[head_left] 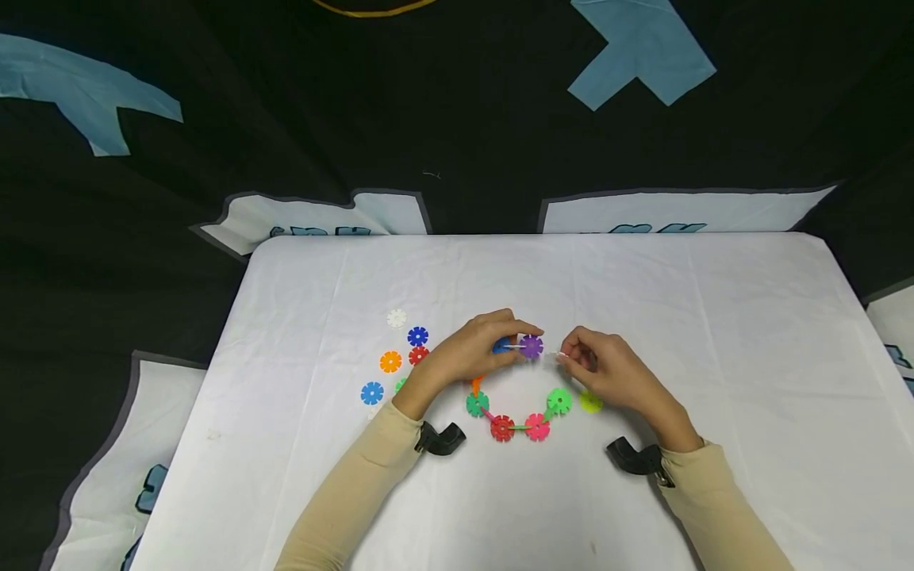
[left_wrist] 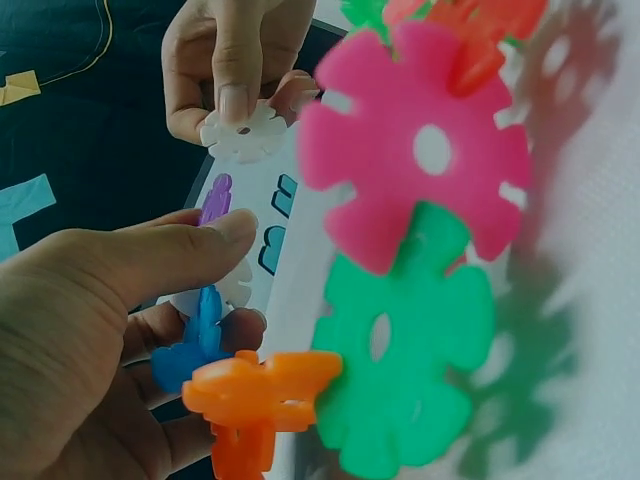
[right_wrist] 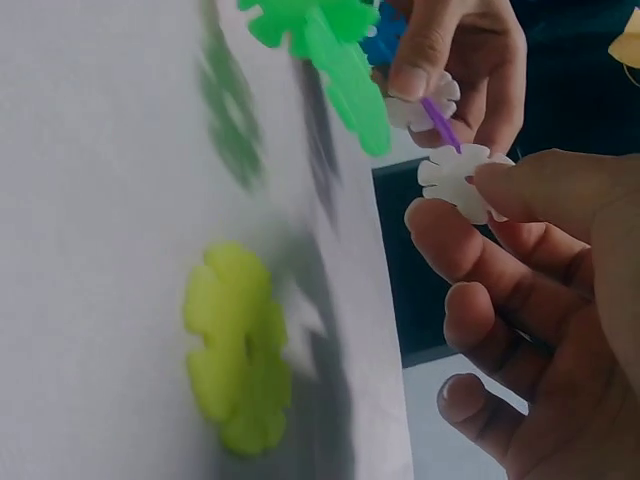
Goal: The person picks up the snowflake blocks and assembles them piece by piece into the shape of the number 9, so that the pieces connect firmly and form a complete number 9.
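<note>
My left hand [head_left: 474, 346] pinches the upper end of a linked chain of notched plastic snowflake discs, around a purple disc [head_left: 531, 347] and a white one. A blue disc [head_left: 501, 346] shows by its fingers. From there the chain curves through orange, a teal-green disc [head_left: 478, 404], a red disc [head_left: 502, 428] and a pink disc [head_left: 538, 427] to a green disc [head_left: 559, 401]. Between thumb and forefinger, my right hand [head_left: 607, 365] pinches a loose-looking white disc [right_wrist: 450, 180]. In the right wrist view its notched edge meets the purple disc's edge.
Left of the chain lie several loose discs, among them a white disc [head_left: 396, 318], an orange disc [head_left: 390, 362] and a light blue disc [head_left: 372, 393]. A yellow-green disc [head_left: 590, 401] lies below my right hand. White cloth covers the table [head_left: 714, 317].
</note>
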`<state>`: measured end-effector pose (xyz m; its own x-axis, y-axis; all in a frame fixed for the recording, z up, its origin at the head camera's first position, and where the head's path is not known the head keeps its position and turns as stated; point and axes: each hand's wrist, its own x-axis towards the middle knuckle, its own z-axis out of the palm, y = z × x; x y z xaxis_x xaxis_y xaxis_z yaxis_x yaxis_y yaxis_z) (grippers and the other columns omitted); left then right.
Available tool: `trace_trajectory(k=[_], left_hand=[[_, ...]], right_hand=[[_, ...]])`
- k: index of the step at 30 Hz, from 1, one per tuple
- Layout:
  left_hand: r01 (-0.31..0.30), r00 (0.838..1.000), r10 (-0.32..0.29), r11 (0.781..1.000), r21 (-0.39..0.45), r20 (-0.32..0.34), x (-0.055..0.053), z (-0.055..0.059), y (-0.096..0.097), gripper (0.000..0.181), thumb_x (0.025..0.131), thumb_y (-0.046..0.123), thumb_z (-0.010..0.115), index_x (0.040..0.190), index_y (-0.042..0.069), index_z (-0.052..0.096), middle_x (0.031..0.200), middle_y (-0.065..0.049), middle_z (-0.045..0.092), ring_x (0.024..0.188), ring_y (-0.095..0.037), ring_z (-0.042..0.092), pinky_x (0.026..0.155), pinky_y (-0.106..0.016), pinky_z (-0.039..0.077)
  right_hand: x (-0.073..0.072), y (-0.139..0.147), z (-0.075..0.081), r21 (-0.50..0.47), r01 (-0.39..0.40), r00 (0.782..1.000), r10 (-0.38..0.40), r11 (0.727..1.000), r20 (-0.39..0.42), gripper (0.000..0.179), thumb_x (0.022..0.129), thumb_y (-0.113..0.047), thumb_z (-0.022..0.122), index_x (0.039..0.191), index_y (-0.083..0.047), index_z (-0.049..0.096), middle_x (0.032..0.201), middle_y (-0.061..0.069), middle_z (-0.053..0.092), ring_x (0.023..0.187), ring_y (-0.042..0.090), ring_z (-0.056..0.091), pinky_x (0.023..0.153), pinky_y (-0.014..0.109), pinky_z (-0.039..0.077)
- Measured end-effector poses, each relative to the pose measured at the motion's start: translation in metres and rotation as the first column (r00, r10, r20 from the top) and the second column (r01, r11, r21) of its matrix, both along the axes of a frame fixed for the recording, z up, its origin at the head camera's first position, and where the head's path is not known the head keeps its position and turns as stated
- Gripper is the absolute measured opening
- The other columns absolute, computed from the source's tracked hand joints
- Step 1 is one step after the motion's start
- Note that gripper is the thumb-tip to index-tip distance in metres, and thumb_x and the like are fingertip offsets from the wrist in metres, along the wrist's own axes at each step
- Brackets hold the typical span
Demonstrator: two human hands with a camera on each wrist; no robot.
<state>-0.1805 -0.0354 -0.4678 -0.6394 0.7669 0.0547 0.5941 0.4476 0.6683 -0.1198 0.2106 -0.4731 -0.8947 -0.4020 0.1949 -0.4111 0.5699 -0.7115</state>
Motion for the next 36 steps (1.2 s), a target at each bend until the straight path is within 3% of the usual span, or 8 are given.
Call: trace_trajectory(k=[7,16,29,36], left_hand=[[-0.002,1.000,0.001,0.999,-0.037,-0.016,0.001,0.002,0.001,0.038,0.092,0.021,0.069,0.129,0.015,0.065,0.088,0.003,0.053,0.077,-0.010,0.047,0.067,-0.020,0.040],[0.006,0.999,-0.009,0.998,-0.066,-0.043,0.003,0.007,0.003,0.038,0.092,0.024,0.070,0.128,0.013,0.065,0.094,0.002,0.058,0.081,-0.013,0.052,0.072,-0.020,0.042],[0.035,0.997,-0.035,0.999,-0.010,-0.069,0.005,0.007,0.003,0.035,0.092,0.021,0.069,0.124,0.007,0.067,0.096,0.001,0.060,0.082,-0.018,0.057,0.072,-0.021,0.043],[0.042,0.997,-0.040,0.999,0.034,-0.068,0.007,0.008,0.006,0.032,0.091,0.020,0.070,0.120,0.005,0.069,0.095,0.000,0.062,0.081,-0.021,0.058,0.073,-0.019,0.043]], right_hand=[[0.001,-0.006,-0.001,0.012,0.033,0.999,-0.033,0.999,-0.033,0.010,0.087,-0.006,0.072,0.085,-0.010,0.063,0.068,-0.008,0.058,0.059,0.001,0.046,0.054,0.020,0.041],[0.002,-0.011,-0.002,0.024,0.066,0.992,-0.063,0.998,-0.111,0.013,0.085,-0.006,0.073,0.083,-0.009,0.061,0.065,-0.007,0.059,0.057,-0.001,0.046,0.051,0.020,0.041],[0.006,-0.019,-0.007,0.009,0.065,0.979,-0.062,0.998,-0.193,0.020,0.084,-0.004,0.075,0.076,-0.012,0.058,0.062,-0.008,0.054,0.054,-0.001,0.038,0.048,0.019,0.034],[0.008,-0.021,-0.007,-0.009,0.066,0.972,-0.067,0.998,-0.224,0.021,0.083,0.000,0.074,0.075,-0.010,0.057,0.068,-0.003,0.062,0.058,0.002,0.049,0.052,0.021,0.041]])
